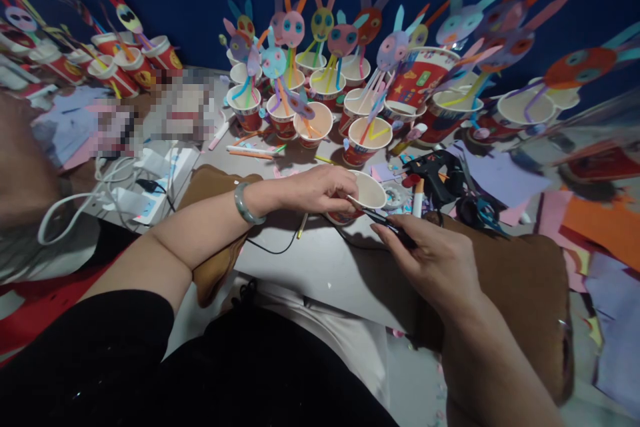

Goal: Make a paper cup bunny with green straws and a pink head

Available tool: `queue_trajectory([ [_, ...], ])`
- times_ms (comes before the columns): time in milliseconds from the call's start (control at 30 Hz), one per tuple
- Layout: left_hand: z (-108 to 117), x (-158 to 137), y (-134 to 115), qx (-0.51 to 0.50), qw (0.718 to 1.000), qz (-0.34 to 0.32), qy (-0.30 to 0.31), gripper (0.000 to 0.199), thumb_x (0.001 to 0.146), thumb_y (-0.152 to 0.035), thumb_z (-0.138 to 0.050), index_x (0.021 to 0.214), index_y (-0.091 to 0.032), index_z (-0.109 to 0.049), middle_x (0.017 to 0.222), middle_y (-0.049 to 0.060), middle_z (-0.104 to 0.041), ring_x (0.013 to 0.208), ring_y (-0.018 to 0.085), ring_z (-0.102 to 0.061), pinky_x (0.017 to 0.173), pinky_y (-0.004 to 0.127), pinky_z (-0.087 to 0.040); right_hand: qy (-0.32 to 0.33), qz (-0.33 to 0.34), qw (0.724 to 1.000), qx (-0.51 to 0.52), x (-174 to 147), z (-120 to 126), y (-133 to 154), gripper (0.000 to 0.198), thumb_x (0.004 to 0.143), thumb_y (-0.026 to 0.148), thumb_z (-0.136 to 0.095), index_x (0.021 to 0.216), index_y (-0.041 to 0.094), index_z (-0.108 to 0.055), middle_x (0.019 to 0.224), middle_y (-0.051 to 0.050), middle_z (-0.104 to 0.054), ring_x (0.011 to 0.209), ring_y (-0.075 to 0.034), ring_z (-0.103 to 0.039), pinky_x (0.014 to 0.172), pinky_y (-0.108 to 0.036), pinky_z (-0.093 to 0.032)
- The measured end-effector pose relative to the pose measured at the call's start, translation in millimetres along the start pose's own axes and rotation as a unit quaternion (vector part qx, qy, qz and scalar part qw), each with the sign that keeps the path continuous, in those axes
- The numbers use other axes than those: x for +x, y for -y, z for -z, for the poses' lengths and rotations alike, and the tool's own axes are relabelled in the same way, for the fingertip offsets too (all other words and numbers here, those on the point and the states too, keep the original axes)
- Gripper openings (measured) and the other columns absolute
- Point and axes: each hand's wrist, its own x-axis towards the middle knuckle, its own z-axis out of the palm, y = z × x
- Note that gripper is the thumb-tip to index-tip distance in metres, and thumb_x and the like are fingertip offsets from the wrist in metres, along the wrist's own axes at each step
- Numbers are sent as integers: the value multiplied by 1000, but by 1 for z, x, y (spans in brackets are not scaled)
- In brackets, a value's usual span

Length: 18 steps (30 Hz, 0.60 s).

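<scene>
A paper cup (371,189) with a pale inside and red printed outside stands near the table's front. My left hand (325,188) is closed at the cup's left rim, its fingers bent over the edge and hiding part of the wall. A slim black tool (383,219) is gripped in my right hand (435,257). Its tip points toward the cup's near rim, close to my left fingertips. Whether the tip touches the cup, and exactly which kind of tool it is, I cannot tell.
Red cups with colourful rabbit-eared paper figures (293,28) crowd the back. A black glue gun (435,173) lies right of the cup, beside paper scraps. A white power strip (167,180) with tangled cables is at left. Another person's blurred arm (25,160) shows at far left.
</scene>
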Motion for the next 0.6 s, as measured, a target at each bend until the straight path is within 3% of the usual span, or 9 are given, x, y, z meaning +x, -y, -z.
queue_trajectory([
  [600, -1, 0, 2, 14, 1000, 7, 7, 22, 94, -28, -57, 84, -17, -73, 85, 7, -71, 85, 17, -63, 79, 28, -44, 30, -25, 999, 2, 0, 0, -5, 25, 97, 40, -58, 95, 20, -73, 81, -6, -78, 67, -19, -72, 59, -28, -46],
])
